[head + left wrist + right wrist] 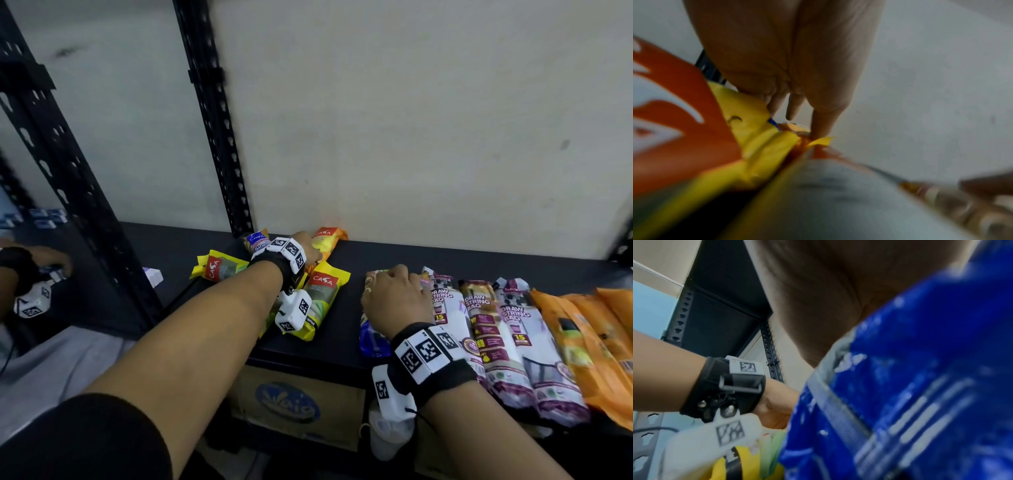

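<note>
Left hand [306, 244], grip open with fingers straight, is touching the orange-and-yellow plastic packet [329, 240] at the back of the black metal shelf [376, 257], while right hand [394, 298] is clasping the blue plastic packet [371, 339] near the front edge, risking a slide off.

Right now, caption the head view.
Left hand touches an orange packet, right hand grips a blue packet on a black shelf.

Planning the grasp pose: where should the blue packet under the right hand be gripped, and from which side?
Grip the blue packet at its near end, coming from the front and above. It lies lengthwise, reaching the front edge of the shelf; its left flank is free, while a draw string bag roll crowds its right.
</note>
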